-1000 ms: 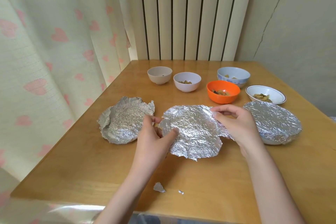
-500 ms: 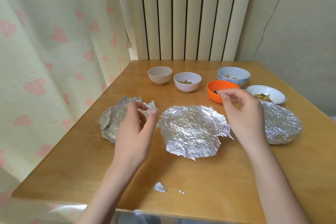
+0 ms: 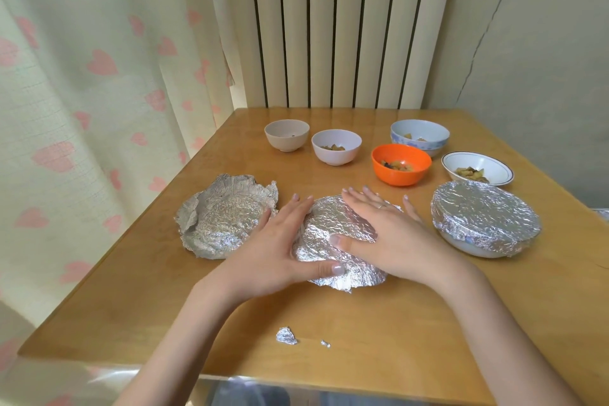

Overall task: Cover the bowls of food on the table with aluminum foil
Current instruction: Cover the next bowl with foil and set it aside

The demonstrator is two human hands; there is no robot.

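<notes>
Left hand point(image 3: 268, 245) and right hand point(image 3: 392, 234), fingers point(image 3: 354, 199) straight and spread wide, pressing flat on crumpled foil sheet point(image 3: 329, 241), centre of bench point(image 3: 428, 323).

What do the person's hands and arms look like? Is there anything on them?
Both forearms are bare, with no sleeves showing. The right hand wears a thin ring on one finger. The left hand has no ring showing. The fingernails on both hands look pale and glossy.

Both hands were up in the air half a second ago. Now the left hand point(image 3: 273, 247) and right hand point(image 3: 392, 234) press flat on the middle foil sheet point(image 3: 333, 234).
</notes>
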